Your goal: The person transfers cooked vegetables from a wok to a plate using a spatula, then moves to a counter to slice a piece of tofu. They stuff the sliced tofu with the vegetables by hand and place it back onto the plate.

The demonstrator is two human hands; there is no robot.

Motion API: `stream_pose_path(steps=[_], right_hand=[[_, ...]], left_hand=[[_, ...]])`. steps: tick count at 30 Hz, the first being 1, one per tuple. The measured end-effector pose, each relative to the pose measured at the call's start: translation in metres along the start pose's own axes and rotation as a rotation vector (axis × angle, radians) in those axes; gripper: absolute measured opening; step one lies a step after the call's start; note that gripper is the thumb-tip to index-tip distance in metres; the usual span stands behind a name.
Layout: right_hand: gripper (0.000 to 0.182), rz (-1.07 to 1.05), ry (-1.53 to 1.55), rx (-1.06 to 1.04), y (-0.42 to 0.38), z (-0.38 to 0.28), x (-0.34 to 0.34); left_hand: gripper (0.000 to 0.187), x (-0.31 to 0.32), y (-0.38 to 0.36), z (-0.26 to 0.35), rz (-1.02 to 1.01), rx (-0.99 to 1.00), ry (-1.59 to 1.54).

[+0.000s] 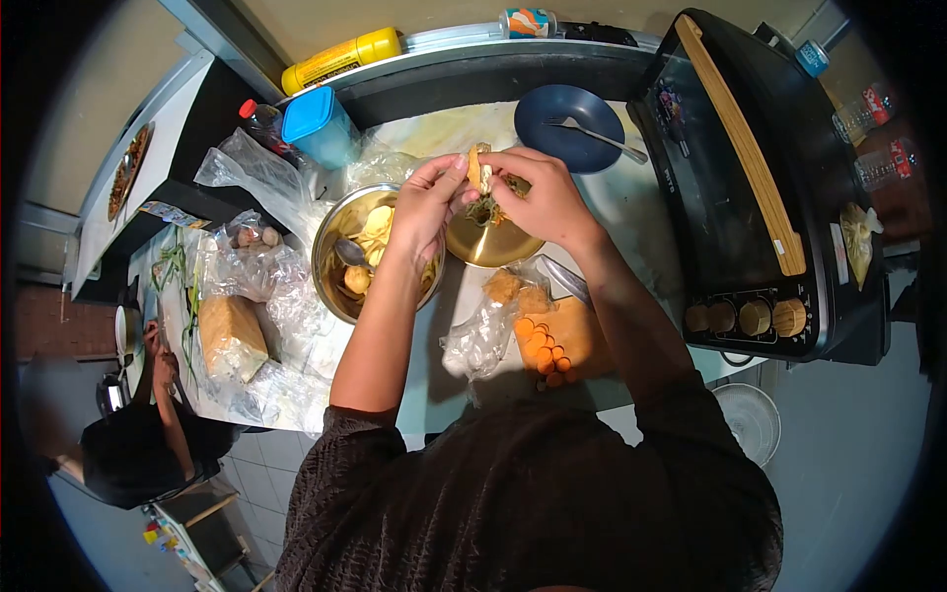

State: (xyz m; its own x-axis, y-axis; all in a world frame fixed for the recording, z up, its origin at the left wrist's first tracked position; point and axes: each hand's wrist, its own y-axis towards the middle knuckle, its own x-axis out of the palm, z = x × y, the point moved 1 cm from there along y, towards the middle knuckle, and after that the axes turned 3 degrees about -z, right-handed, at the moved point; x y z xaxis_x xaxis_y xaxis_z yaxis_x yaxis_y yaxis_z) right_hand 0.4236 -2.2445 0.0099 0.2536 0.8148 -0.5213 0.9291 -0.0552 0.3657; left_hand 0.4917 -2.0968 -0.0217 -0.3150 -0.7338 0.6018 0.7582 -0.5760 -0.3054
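Note:
My left hand (431, 202) and my right hand (543, 192) pinch a piece of fried tofu (474, 170) between them, golden outside and pale inside. Both are closed on it. Beneath is a golden plate (493, 249) with greenish shredded filling (483, 210), partly hidden by the right hand. Brown tofu pieces (503, 285) lie by a clear plastic bag (478, 340) closer to me. Beside my left forearm stands a metal bowl (323, 259) of pale yellow slices and a spoon (349, 252).
Sliced carrots (546, 352) lie on an orange board (584, 331), with a knife (564, 278) near it. A dark blue plate (538, 104) holds a fork (602, 140). A black oven (735, 197) bounds the right; plastic bags (286, 286) crowd the left, where another person (148, 424) works.

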Motion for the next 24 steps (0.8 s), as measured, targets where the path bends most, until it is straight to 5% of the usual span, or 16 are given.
stream_pose_path(steps=[7,20,24], right_hand=[[0.04,-0.068,-0.041,-0.01,0.018,0.012,-0.002],[0.029,-0.184,-0.104,0.146,0.023,0.039,0.011],[0.026,-0.116,0.096,0.225,0.02,0.049,0.023]], left_hand=[[0.021,-0.006,0.027,0.004,-0.008,0.051,0.133],[0.019,-0.014,0.047,0.0,0.037,0.125,0.284],[0.019,-0.02,0.052,-0.002,0.077,0.146,0.333]])
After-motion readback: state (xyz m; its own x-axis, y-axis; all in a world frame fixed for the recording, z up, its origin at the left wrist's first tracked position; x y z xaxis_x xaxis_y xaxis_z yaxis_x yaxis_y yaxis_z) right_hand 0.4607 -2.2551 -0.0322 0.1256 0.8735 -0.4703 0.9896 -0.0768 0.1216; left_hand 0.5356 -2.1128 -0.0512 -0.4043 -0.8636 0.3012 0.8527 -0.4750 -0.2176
